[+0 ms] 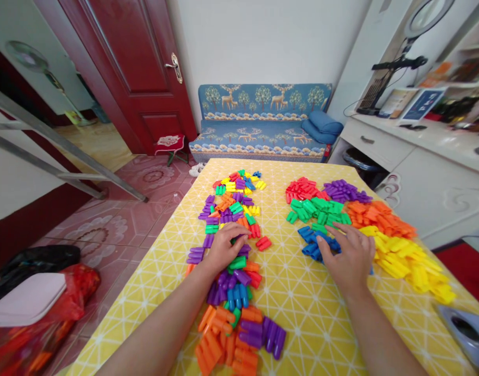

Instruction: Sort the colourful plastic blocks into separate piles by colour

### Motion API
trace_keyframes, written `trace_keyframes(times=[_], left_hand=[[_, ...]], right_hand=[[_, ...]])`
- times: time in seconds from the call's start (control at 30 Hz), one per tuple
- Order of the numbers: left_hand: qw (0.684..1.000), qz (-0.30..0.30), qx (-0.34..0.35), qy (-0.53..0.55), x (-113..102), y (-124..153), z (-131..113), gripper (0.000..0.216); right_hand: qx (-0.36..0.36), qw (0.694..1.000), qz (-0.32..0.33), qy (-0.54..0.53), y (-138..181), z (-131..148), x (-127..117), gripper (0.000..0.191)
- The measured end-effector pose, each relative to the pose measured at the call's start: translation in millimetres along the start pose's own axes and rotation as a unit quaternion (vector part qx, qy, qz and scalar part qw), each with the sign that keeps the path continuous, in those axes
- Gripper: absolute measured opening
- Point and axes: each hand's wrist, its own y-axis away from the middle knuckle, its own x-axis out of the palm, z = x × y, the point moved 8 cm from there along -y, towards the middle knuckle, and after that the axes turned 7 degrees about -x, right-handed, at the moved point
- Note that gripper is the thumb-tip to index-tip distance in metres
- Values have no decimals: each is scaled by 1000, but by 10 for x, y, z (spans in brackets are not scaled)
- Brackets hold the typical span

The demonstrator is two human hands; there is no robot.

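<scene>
A long mixed heap of coloured plastic pieces runs down the left half of a yellow patterned tablecloth. My left hand lies on this heap, fingers curled over pieces near its middle. On the right lie sorted piles: red, purple, green, orange, yellow and blue. My right hand rests palm down on the blue pile, fingers spread and touching blue pieces. Two red pieces lie loose between the hands.
A blue patterned sofa stands behind the table, with a red door to its left. White cabinets line the right side. A red bag with a white board sits on the floor at left. A grey-blue object lies at the table's right corner.
</scene>
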Motion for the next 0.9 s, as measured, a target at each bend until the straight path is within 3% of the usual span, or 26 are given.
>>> trace_keyframes(times=[0.1,0.23,0.33,0.43,0.53,0.7,0.8,0.9], left_hand=[[998,-62,5,-28,-92,30,11,19],[989,-127,-15,-68,-180,60,101,18],[985,-136,-34,-100,-190,54,155,22],[983,-101,-33,-147,-126,28,166,35],[980,-69,-29,-184,-63,13,182,46],[983,-51,-35,-171,-29,2,227,45],[988,-46,-34,-145,-25,-10,238,45],[993,-41,-27,-109,-18,-20,242,44]], right_hand=[[-39,992,6,-121,-8,333,54,24],[-103,952,129,-257,19,957,407,29],[-118,934,218,-259,-10,1296,716,40],[-120,934,252,-222,-95,1490,954,51],[-103,946,242,-187,-167,1566,1099,53],[-47,956,200,-209,-179,1517,1162,35],[2,945,168,-280,-171,1421,1133,27],[87,912,147,-373,-150,1286,1138,30]])
